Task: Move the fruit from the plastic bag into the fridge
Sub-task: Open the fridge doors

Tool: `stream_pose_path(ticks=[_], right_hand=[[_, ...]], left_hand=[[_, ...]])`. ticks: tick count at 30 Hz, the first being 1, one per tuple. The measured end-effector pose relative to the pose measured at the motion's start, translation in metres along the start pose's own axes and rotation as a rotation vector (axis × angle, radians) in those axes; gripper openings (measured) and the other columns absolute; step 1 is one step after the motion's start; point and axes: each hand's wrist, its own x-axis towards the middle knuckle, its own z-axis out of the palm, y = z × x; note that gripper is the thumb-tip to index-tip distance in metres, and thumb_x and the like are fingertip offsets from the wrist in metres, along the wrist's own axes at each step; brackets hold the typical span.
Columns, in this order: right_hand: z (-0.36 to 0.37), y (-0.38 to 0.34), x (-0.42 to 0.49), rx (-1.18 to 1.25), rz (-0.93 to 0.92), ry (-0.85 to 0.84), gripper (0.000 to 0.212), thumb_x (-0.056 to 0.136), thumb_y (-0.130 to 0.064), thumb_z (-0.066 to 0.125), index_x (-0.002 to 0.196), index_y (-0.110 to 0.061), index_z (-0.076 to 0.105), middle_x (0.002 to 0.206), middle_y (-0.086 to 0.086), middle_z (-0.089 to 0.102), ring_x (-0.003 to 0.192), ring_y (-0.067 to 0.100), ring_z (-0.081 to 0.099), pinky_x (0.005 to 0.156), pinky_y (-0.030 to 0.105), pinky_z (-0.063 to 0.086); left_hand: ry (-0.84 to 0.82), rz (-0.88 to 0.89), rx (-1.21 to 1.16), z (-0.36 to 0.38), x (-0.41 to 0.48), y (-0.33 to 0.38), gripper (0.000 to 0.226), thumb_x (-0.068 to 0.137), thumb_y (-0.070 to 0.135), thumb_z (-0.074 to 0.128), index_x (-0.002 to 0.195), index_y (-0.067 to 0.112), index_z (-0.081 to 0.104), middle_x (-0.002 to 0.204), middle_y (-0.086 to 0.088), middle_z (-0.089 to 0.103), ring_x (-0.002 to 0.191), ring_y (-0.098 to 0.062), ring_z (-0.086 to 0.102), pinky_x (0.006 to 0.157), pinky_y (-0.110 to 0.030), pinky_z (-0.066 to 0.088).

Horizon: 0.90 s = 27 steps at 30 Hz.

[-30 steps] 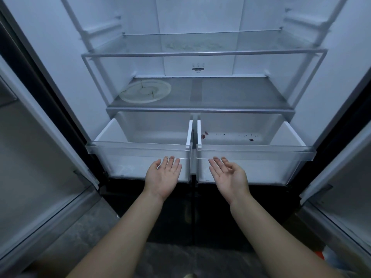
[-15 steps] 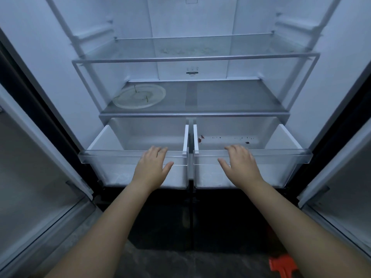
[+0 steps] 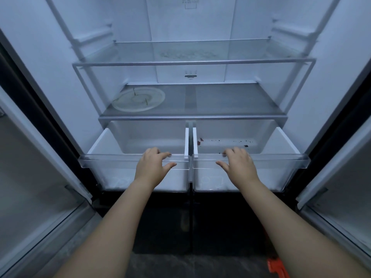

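The fridge stands open in front of me, both doors swung wide. Its two clear bottom drawers are pulled out. My left hand (image 3: 152,167) lies palm down on the front rim of the left drawer (image 3: 112,157), fingers hooked over the edge, thumb in front. In the same way my right hand (image 3: 240,165) grips the front rim of the right drawer (image 3: 281,157). Neither drawer holds fruit; a few red specks (image 3: 200,141) dot the right drawer's floor. No fruit and no plastic bag are in view.
A pale round plate (image 3: 138,99) lies at the left of the lower glass shelf (image 3: 230,101). Above it is an upper glass shelf (image 3: 192,62). The left door (image 3: 30,177) and right door (image 3: 341,187) flank my arms. Something orange (image 3: 278,267) lies on the floor at the lower right.
My hands have turned from palm up in front of the drawers to palm down, and their fingers now hook over the front rims. The view has shifted slightly.
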Motion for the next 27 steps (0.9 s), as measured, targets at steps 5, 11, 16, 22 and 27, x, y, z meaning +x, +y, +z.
stream_pose_path(ticks=[5,11,16,22,27], right_hand=[[0.005,0.002,0.000,-0.019,-0.005,0.037,0.036,0.089,-0.045,0.055,0.107,-0.013,0.058,0.101,0.005,0.055,0.096,0.026,0.047,0.085,0.032,0.033],[0.019,0.004,-0.004,0.042,-0.023,0.195,0.030,0.085,-0.037,0.064,0.099,-0.010,0.062,0.088,0.006,0.056,0.086,0.029,0.051,0.080,0.037,0.039],[0.027,-0.001,-0.018,0.083,-0.001,0.216,0.048,0.089,-0.045,0.043,0.119,-0.009,0.055,0.112,0.008,0.057,0.110,0.030,0.049,0.102,0.041,0.034],[0.032,-0.005,-0.044,0.045,-0.023,0.109,0.068,0.090,-0.046,0.032,0.147,-0.010,0.023,0.155,0.011,0.021,0.145,0.026,0.010,0.118,0.039,0.003],[0.016,-0.007,-0.045,0.101,-0.053,0.001,0.069,0.093,-0.035,0.048,0.148,-0.007,0.018,0.157,0.014,0.009,0.146,0.028,-0.001,0.118,0.041,0.007]], left_hand=[[0.050,0.033,0.015,0.002,0.001,-0.002,0.039,0.082,0.051,0.062,0.113,0.028,0.066,0.088,0.005,0.046,0.098,-0.017,0.045,0.068,-0.028,0.034],[0.172,0.076,-0.025,0.010,-0.002,-0.006,0.034,0.078,0.045,0.070,0.106,0.026,0.070,0.082,0.008,0.045,0.087,-0.019,0.047,0.065,-0.027,0.035],[0.128,0.073,0.017,0.018,-0.017,-0.001,0.049,0.085,0.038,0.064,0.129,0.018,0.055,0.117,-0.007,0.057,0.115,-0.029,0.048,0.094,-0.044,0.046],[-0.065,0.002,0.188,0.019,-0.047,0.010,0.072,0.096,0.049,0.034,0.150,0.021,-0.004,0.158,-0.003,-0.008,0.145,-0.023,-0.011,0.116,-0.036,-0.002],[-0.140,-0.119,0.201,0.002,-0.075,0.024,0.069,0.097,0.051,0.027,0.150,0.020,-0.005,0.158,-0.002,-0.012,0.144,-0.019,-0.013,0.117,-0.036,-0.003]])
